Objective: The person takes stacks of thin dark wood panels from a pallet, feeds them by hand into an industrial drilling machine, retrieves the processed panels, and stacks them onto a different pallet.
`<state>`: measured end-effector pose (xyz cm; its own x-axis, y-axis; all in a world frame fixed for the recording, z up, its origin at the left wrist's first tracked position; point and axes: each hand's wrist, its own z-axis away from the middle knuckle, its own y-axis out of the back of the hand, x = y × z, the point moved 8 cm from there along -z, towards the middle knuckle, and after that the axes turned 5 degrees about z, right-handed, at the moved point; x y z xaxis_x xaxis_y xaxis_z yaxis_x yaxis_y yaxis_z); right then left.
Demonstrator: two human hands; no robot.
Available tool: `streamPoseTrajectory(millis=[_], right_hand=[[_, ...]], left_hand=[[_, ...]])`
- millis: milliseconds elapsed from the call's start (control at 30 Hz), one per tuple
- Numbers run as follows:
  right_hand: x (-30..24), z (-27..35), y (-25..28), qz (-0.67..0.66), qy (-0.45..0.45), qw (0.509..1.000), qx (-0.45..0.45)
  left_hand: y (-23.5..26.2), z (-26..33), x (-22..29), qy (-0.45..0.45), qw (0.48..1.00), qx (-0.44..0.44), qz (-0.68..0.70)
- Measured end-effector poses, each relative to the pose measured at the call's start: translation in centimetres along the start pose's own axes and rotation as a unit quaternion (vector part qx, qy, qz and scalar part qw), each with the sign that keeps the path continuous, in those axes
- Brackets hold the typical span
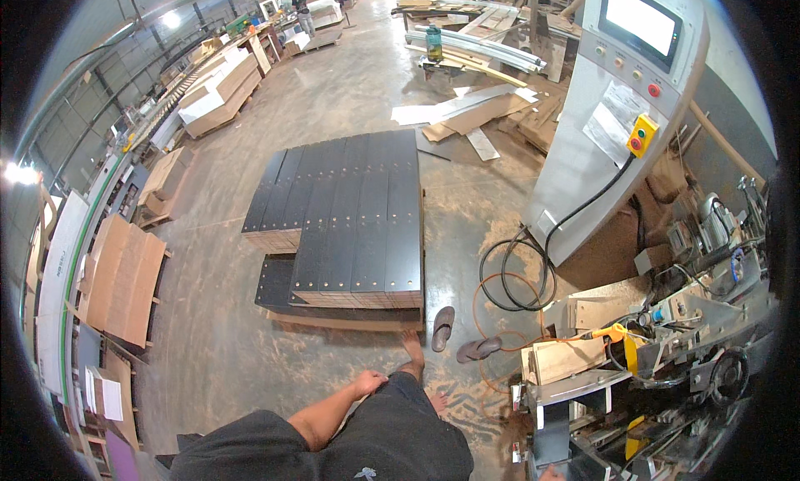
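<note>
1. Knee and dark shorts carry the left hand, which rests there with fingers loosely curled and holds nothing.
2. Right hand barely shows at the lower edge beside the machine; whether it is spread or closed cannot be told.
3. Bare foot stands on the dusty floor, just before the stack of black drilled panels on its low pallet.
4. Two sandals lie right of the foot, near the coiled black and orange cables.
5. Grey control cabinet with screen and yellow stop-button box stands beyond the cables, offcuts behind it.
</note>
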<state>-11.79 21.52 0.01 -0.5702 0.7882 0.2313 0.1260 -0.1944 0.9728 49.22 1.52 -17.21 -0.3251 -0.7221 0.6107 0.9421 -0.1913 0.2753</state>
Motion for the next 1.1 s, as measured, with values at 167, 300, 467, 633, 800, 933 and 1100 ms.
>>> streamPoseTrajectory(millis=[167,300,467,633,800,933,1100], right_hand=[[-0.4,-0.1,0.2,-0.034,0.025,0.999,-0.019],[-0.3,0.3,1.0,-0.040,-0.003,0.999,0.026],[-1.0,0.3,2.6,-0.014,0.018,0.999,0.042],[-0.1,0.7,1.6,0.016,-0.012,0.995,0.093],[-1.0,0.4,4.2,-0.046,-0.015,0.998,0.035],[-1.1,0.7,4.6,-0.038,-0.014,0.998,0.041],[-2.5,1.0,6.1,-0.007,-0.021,0.998,-0.061]], left_hand=[[-0.5,0.4,-2.2,0.032,0.999,0.014,-0.003],[-0.7,-0.1,-1.4,0.023,1.000,0.010,0.000],[-0.3,-0.7,0.1,0.030,0.999,-0.015,0.012],[0.2,-0.9,1.9,0.011,1.000,-0.004,0.002],[0.2,-1.9,1.4,0.005,1.000,-0.016,-0.013],[0.1,-1.5,2.0,0.005,0.998,-0.009,-0.059],[0.2,-1.4,-0.7,0.015,0.999,-0.022,-0.046]])
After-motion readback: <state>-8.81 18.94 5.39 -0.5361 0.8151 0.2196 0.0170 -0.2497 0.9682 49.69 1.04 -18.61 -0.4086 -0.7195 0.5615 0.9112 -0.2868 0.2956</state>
